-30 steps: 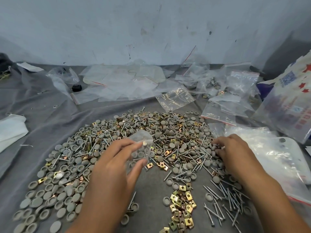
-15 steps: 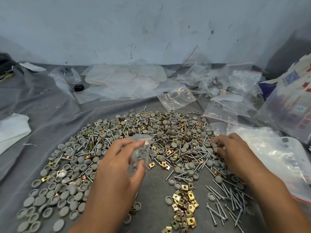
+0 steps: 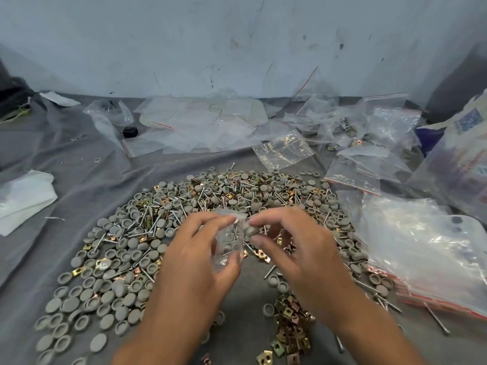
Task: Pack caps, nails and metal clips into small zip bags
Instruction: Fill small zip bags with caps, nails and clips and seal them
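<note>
A wide pile of grey caps (image 3: pixel 123 248), nails (image 3: pixel 155 219) and brass metal clips (image 3: pixel 290 335) covers the grey cloth. My left hand (image 3: pixel 195 262) holds a small clear zip bag (image 3: pixel 228 246) by its mouth, between thumb and fingers, above the pile's middle. My right hand (image 3: pixel 297 248) pinches a few grey caps (image 3: pixel 249 231) right at the bag's opening. The two hands almost touch there.
Empty zip bags (image 3: pixel 283 151) and loose plastic sheets (image 3: pixel 200 122) lie at the back. Filled bags (image 3: pixel 369 143) sit back right. A large plastic bag (image 3: pixel 427 248) lies right of the pile, a printed sack (image 3: pixel 466 159) at far right, white cloth (image 3: pixel 23 198) at left.
My right hand left the pile's right side and came to the bag's mouth with caps in its fingers. The left hand kept its hold on the bag and shifted slightly right.
</note>
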Action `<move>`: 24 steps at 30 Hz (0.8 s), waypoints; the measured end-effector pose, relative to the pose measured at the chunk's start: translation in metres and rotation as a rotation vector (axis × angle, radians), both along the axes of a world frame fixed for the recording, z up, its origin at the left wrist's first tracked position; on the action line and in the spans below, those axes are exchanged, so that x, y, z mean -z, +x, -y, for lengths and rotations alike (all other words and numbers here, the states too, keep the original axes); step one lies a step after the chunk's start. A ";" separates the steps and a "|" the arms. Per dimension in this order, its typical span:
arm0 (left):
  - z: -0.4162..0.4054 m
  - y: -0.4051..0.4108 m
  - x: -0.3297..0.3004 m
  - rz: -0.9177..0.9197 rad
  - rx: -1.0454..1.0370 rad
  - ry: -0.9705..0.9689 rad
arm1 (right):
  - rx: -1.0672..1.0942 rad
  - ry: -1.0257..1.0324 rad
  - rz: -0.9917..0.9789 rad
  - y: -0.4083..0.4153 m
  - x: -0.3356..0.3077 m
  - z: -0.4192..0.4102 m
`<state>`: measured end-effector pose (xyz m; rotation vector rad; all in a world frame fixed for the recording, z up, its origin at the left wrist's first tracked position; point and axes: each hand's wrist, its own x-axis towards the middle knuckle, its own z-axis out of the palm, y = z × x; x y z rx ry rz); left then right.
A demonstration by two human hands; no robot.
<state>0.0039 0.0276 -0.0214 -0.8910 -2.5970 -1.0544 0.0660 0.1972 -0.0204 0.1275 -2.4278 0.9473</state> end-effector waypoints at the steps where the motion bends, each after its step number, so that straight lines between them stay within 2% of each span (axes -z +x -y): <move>1: 0.000 0.000 0.001 0.001 0.004 0.009 | -0.012 0.035 -0.042 -0.002 0.000 0.004; 6: 0.000 -0.002 0.003 -0.011 0.028 0.026 | -0.025 0.287 -0.203 -0.006 0.008 0.013; 10: 0.001 -0.002 0.003 -0.026 0.032 0.032 | 0.078 0.380 -0.211 -0.007 0.013 0.018; 12: 0.002 -0.002 0.004 -0.025 0.019 0.033 | 0.094 0.347 -0.183 -0.008 0.015 0.019; 16: 0.005 -0.003 0.004 -0.038 -0.004 0.015 | 0.131 0.087 -0.134 -0.006 0.008 0.005; 18: 0.007 -0.003 0.004 -0.044 -0.010 0.013 | 0.251 0.003 -0.059 -0.006 0.003 -0.014; 24: 0.008 -0.003 0.005 -0.063 -0.004 -0.014 | 0.604 0.030 0.394 0.006 0.009 -0.091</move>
